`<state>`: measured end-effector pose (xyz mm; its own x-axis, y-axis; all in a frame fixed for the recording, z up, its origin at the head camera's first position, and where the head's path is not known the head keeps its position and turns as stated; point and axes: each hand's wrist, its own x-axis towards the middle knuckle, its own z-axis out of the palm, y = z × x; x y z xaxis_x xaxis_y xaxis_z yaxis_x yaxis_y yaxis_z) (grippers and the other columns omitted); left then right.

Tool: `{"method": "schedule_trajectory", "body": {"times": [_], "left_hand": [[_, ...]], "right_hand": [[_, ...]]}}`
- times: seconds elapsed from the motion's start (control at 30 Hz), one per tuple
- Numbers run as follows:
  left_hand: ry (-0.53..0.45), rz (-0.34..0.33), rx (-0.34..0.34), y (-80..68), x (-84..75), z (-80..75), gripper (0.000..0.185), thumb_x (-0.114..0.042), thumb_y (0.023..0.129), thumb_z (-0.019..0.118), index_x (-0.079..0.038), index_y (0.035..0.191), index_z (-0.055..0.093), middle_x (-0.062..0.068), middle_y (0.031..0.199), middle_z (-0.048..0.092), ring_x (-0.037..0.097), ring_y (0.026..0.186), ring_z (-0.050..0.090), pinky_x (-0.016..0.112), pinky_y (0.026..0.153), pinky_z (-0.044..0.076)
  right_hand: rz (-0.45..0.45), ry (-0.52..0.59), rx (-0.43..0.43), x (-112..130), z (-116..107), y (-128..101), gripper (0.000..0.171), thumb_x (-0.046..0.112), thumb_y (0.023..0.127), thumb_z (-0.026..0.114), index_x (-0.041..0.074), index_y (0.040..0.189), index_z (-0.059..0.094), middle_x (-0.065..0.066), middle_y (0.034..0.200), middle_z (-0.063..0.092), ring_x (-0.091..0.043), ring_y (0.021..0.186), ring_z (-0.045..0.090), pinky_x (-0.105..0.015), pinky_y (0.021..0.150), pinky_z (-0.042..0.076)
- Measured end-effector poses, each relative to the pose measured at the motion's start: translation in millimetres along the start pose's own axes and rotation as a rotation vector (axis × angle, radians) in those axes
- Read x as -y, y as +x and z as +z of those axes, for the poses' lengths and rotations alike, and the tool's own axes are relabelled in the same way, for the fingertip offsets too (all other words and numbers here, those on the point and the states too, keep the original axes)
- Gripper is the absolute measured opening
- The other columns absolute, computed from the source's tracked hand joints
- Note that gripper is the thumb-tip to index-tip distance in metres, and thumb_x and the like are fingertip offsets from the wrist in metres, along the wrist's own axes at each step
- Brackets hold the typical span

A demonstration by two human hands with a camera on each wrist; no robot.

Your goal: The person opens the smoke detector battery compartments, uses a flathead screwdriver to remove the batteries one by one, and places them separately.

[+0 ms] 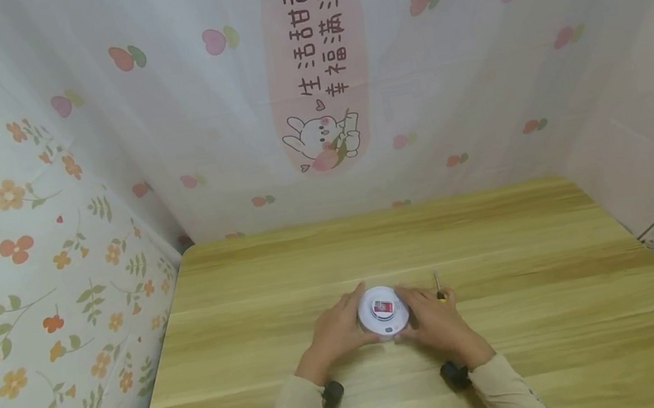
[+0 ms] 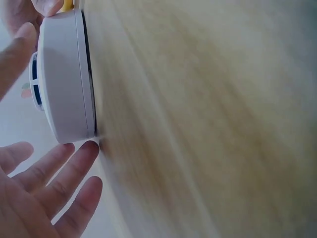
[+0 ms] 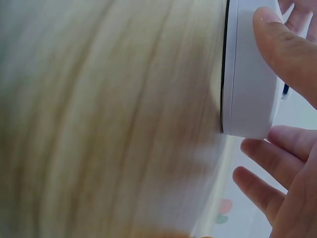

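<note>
A round white smoke detector sits on the wooden table between both hands, its vented centre facing up with a red and white label on top. My left hand holds its left side, the thumb near the front and the fingertips at the far edge. On the opposite side, my right hand grips it the same way; its thumb lies against the white side wall. The left wrist view shows the left fingertips touching the rim of the smoke detector.
A screwdriver with a yellow and black handle lies just beyond the right hand, partly hidden by its fingers. The wood-grain table meets a printed curtain at the back and a floral sheet on the left.
</note>
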<state>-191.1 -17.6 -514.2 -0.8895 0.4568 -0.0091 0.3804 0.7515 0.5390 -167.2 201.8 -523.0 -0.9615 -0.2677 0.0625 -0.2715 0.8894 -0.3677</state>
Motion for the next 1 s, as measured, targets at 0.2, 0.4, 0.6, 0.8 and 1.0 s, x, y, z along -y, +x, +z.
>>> {"method": "schedule_trajectory", "body": {"times": [0.2,0.4,0.6,0.8,1.0], "left_hand": [[-0.014,-0.001,-0.018,-0.2,2.1,0.6,0.104,-0.05,0.067,0.083,-0.012,0.15,0.032,0.013,0.139,0.054,0.033,0.122,0.056,0.05,0.093,0.049],[-0.056,0.015,-0.024,0.9,4.0,3.3,0.092,-0.037,0.07,0.084,-0.008,0.145,0.04,0.013,0.136,0.056,0.03,0.12,0.057,0.049,0.098,0.046],[-0.218,-0.019,0.016,-2.2,3.6,-0.9,0.079,-0.027,0.074,0.082,-0.007,0.141,0.044,0.011,0.136,0.057,0.028,0.123,0.056,0.045,0.104,0.043],[-0.448,-0.057,0.078,-3.5,6.0,-8.5,0.068,-0.024,0.082,0.076,-0.01,0.139,0.041,0.011,0.131,0.06,0.022,0.113,0.062,0.041,0.098,0.048],[-0.574,-0.063,0.097,-3.9,9.7,-13.6,0.056,-0.023,0.087,0.072,-0.01,0.134,0.044,0.014,0.132,0.059,0.026,0.117,0.061,0.042,0.099,0.048]], "right_hand": [[0.01,0.014,0.016,0.5,0.2,0.8,0.084,0.046,0.072,0.08,0.011,0.141,0.048,-0.009,0.135,0.059,-0.032,0.124,0.052,-0.061,0.099,0.018],[0.01,0.036,0.009,3.1,-0.2,1.0,0.082,0.043,0.072,0.081,0.008,0.139,0.049,-0.011,0.134,0.06,-0.032,0.123,0.054,-0.059,0.096,0.018],[0.017,0.127,0.018,5.2,-2.4,0.3,0.08,0.039,0.073,0.081,0.005,0.138,0.05,-0.014,0.134,0.059,-0.034,0.122,0.056,-0.057,0.096,0.014],[0.043,0.216,0.038,5.0,-7.0,1.4,0.078,0.04,0.077,0.077,0.007,0.14,0.046,-0.014,0.134,0.059,-0.033,0.122,0.056,-0.059,0.099,0.012],[0.05,0.245,0.045,7.8,-9.5,3.0,0.069,0.039,0.081,0.074,0.006,0.135,0.047,-0.015,0.131,0.061,-0.033,0.12,0.058,-0.06,0.098,0.014]]}}
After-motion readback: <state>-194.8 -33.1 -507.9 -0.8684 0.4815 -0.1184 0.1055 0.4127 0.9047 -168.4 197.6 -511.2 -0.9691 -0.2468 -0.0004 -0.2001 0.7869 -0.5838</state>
